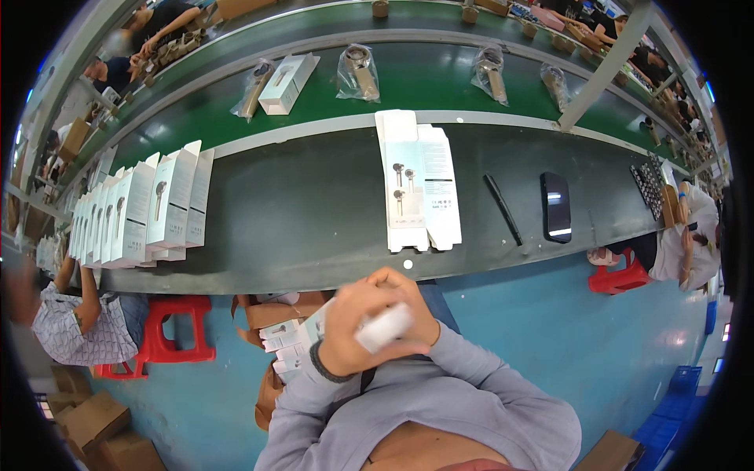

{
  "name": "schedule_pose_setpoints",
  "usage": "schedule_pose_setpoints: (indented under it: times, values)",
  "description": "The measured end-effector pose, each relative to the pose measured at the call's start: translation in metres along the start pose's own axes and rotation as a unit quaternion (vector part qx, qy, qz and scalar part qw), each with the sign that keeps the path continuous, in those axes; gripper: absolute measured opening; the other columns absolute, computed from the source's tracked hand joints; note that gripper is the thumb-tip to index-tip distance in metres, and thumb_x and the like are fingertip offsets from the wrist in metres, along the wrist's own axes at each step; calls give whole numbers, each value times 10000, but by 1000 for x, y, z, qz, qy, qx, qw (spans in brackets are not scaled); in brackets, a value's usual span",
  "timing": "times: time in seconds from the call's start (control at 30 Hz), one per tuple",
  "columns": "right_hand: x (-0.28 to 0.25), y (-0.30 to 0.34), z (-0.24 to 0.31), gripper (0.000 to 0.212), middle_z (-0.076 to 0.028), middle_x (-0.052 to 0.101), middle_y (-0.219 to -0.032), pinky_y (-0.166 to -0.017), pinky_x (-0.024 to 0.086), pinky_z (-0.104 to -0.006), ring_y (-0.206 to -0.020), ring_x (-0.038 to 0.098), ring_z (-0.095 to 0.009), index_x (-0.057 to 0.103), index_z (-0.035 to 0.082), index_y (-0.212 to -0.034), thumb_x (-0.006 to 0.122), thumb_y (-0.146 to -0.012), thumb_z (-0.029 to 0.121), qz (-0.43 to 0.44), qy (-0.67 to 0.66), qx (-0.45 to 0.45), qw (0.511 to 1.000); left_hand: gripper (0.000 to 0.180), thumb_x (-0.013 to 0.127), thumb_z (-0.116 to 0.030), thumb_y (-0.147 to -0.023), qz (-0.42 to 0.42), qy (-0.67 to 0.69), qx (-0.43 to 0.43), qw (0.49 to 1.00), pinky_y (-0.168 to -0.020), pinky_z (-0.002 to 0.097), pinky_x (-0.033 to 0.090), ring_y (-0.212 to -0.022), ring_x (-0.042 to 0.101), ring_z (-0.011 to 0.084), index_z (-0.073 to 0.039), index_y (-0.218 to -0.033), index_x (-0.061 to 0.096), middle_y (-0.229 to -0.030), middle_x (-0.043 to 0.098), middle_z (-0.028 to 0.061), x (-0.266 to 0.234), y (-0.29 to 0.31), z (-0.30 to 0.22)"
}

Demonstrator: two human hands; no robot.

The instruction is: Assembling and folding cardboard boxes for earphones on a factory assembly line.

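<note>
In front of my body, just off the table's near edge, my left hand (345,322) is wrapped round a small white box (385,328). Motion blurs the box, and one pale end of it points toward me. Pressed close on the far side, my right hand (420,323) has its fingers bent round the same box, partly hidden behind my left hand. A dark bracelet circles my left wrist. Beyond my hands, flat unfolded white cartons (436,184) printed with small handheld fans lie on the dark table (290,208).
Standing white boxes (169,208) crowd the table's left side. A black pen (503,210) and a phone (556,208) lie to the right. Bagged handheld fans (359,74) and a white box (288,85) rest on the green conveyor (428,74). An open brown carton (279,314) holds more boxes.
</note>
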State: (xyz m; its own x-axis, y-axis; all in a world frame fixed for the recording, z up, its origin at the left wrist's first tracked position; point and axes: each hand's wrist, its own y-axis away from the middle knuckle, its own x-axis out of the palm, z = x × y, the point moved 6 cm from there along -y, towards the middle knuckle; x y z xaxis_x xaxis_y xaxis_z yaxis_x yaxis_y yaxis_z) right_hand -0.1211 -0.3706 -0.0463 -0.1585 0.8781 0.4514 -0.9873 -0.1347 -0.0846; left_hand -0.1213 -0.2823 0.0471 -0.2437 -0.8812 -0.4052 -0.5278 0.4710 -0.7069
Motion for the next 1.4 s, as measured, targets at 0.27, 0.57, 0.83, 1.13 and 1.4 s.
schedule_pose_setpoints:
  times: [0.27,0.57,0.83,1.13,1.4]
  values:
    - [-5,-2,-23,251,-66,587,-911,-500,416,-208,-647,542,-46,484,9,-1021,510,-780,-56,17,127,22,992,1006,694,-528,-625,-267,35,-218,938,-1026,438,226,-1226,313,348,61,-1315,258,-1294,339,216,3,138,116]
    - [-61,24,-95,278,-113,597,-990,-657,473,-217,-803,592,-121,549,7,-1106,529,-828,8,5,319,186,930,396,629,-61,-769,-155,-44,-388,907,-843,321,433,-936,569,222,13,-1130,484,-1016,566,136,33,205,159]
    - [-51,19,-73,302,-112,591,-1026,-718,463,-227,-840,587,-123,529,-4,-1140,544,-842,42,45,350,224,909,433,619,-112,-804,-138,10,-546,826,-770,287,468,-850,599,187,-12,-1195,462,-940,613,123,15,306,204]
    - [-14,-18,-17,220,-117,587,-1035,-818,440,-311,-923,584,-203,601,-3,-1005,580,-790,38,47,451,72,888,427,626,-121,-758,-231,-39,-611,756,-739,294,485,-825,614,208,-3,-1153,512,-884,626,117,-23,382,216]
    - [34,-69,-35,314,-176,465,-1224,-991,279,-522,-1207,374,-402,628,76,-973,675,-665,109,127,710,-156,675,392,540,-158,-739,244,-347,-553,717,-880,377,430,-1082,499,353,-44,-1115,547,-1222,479,209,-18,344,358]
